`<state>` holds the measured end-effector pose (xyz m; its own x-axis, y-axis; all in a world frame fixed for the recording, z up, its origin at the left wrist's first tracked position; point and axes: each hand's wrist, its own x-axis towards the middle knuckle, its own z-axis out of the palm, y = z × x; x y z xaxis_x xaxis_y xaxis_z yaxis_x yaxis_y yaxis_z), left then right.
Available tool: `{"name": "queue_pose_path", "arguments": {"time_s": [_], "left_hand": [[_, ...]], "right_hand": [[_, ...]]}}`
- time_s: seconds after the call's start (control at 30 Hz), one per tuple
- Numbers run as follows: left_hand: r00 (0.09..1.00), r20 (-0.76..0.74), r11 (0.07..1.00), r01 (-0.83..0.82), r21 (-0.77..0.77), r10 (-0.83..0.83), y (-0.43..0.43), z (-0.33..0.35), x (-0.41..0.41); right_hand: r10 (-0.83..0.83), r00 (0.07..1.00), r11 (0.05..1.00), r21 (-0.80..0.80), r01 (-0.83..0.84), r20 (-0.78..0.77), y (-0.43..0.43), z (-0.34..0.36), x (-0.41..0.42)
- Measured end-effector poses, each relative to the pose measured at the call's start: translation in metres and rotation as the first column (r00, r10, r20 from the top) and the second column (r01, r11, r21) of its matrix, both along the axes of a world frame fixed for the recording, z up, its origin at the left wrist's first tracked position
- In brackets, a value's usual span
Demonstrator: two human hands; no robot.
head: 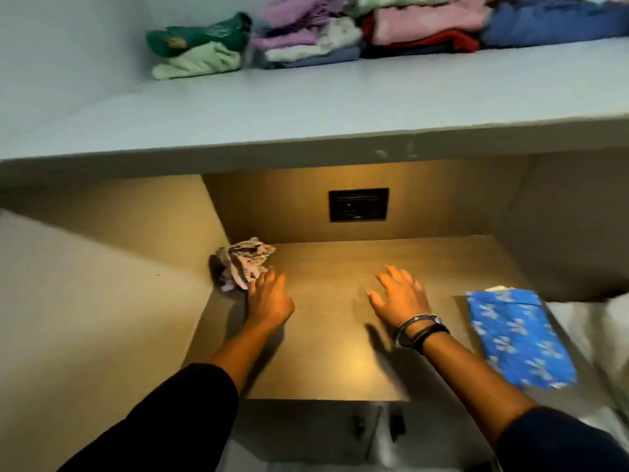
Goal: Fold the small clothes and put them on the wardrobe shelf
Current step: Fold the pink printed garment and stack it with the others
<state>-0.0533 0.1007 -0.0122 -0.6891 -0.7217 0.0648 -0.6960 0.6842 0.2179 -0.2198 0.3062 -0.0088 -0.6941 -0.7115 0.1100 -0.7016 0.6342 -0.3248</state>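
Note:
A crumpled patterned pink-and-brown small garment [243,262] lies in the back left corner of the lit brown counter [326,352]. My left hand [269,298] reaches to it, fingertips touching its near edge; no grip shows. My right hand [401,294] hovers open over the middle of the counter, fingers spread, holding nothing; bracelets circle its wrist. A folded blue cloth with a white print [517,338] lies flat at the counter's right edge. Above, the pale wardrobe shelf [306,110] carries stacks of folded clothes: green [197,46], lilac and white [306,39], pink, red and blue [476,25].
A black socket plate [358,204] sits in the back wall of the niche. The shelf's front edge overhangs the counter. White fabric [592,321] lies to the right past the blue cloth. A wall closes off the left side.

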Motion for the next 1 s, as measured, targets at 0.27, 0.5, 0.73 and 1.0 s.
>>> {"name": "queue_pose_path", "arguments": {"time_s": [0.27,0.5,0.73,1.0], "left_hand": [[0.893,0.449,0.917,0.194,-0.350,-0.018,-0.118,0.003,0.046],[0.908,0.359,0.871,0.345,-0.349,-0.215,-0.155,0.020,0.044],[0.891,0.056,0.873,0.452,-0.186,-0.450,-0.133,0.048,0.033],[0.900,0.106,0.906,0.422,0.030,-0.423,-0.077,0.088,0.027]], "right_hand": [[0.360,0.923,0.926,0.070,-0.371,0.136,-0.190,-0.015,0.089],[0.315,0.948,0.948,-0.066,-0.311,0.056,-0.253,-0.022,0.127],[0.378,0.910,0.892,-0.330,-0.309,0.171,-0.210,0.016,0.093],[0.472,0.881,0.853,-0.265,-0.449,0.028,-0.104,0.083,0.047]]}}
